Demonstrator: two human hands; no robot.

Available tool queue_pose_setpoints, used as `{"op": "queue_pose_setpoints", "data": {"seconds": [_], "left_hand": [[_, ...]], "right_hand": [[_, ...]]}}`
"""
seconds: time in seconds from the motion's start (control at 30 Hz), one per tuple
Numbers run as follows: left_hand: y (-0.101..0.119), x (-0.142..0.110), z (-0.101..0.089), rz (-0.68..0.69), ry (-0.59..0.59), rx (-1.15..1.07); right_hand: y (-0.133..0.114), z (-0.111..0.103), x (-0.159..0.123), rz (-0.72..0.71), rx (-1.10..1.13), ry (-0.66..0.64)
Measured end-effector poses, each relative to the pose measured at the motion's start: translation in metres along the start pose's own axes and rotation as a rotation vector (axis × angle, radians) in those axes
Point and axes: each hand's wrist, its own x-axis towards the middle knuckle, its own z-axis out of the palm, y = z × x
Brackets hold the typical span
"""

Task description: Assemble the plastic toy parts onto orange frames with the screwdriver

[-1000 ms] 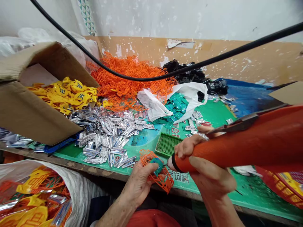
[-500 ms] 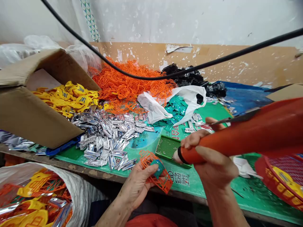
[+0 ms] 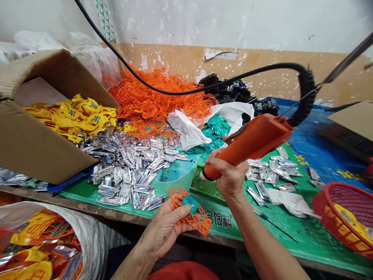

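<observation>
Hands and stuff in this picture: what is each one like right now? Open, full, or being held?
Left hand, holding an orange plastic frame.
Right hand, gripping an orange corded tool.
Cardboard box, open.
White sack, open and full.
Red basket, with something yellow inside.

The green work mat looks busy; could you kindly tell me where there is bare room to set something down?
Bare green mat lies between the small screwdriver and the red basket. The silver pieces crowd the left, beside the orange frames.
</observation>
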Motion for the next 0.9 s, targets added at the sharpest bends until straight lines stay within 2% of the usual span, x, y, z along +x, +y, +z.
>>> {"op": "queue_pose_setpoints", "data": {"seconds": [0.6, 0.9], "left_hand": [[0.0006, 0.0009, 0.0048, 0.011, -0.016, -0.041], [0.0007, 0.0007, 0.0057, -0.012, 0.033, -0.026]], "right_hand": [[0.0088, 0.0025, -0.0009, 0.012, -0.017, 0.026], [0.0065, 0.0065, -0.0028, 0.02, -0.038, 0.034]]}}
